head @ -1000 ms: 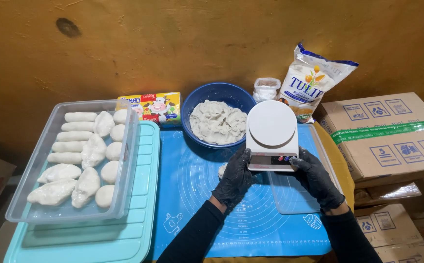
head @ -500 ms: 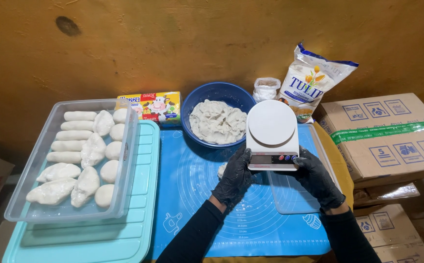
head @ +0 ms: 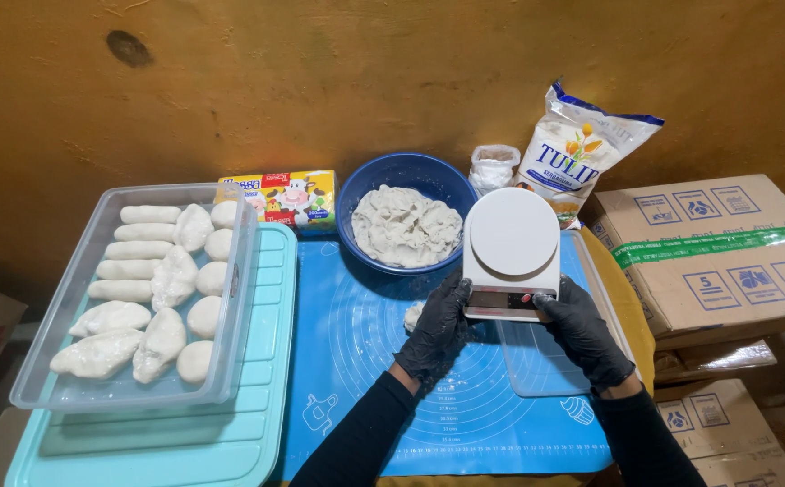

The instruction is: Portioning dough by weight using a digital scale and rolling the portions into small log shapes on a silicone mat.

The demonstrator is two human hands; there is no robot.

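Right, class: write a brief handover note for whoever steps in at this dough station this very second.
Left hand, black-gloved: resting on the near left corner of the white kitchen scale, no closed grip.
Right hand, gloved: fingertip at the scale's front panel.
Scale platform bare; it sits on the blue baking mat.
Small dough piece lies by the left hand.
Blue bowl holds bulk dough.
Done: shaped pieces fill the clear container.
Left: nothing on the scale yet.

A home baking corner: dough bowl [head: 403,225], kitchen scale [head: 511,252], flour bag [head: 578,149] (cartons [head: 708,252] stacked beside).
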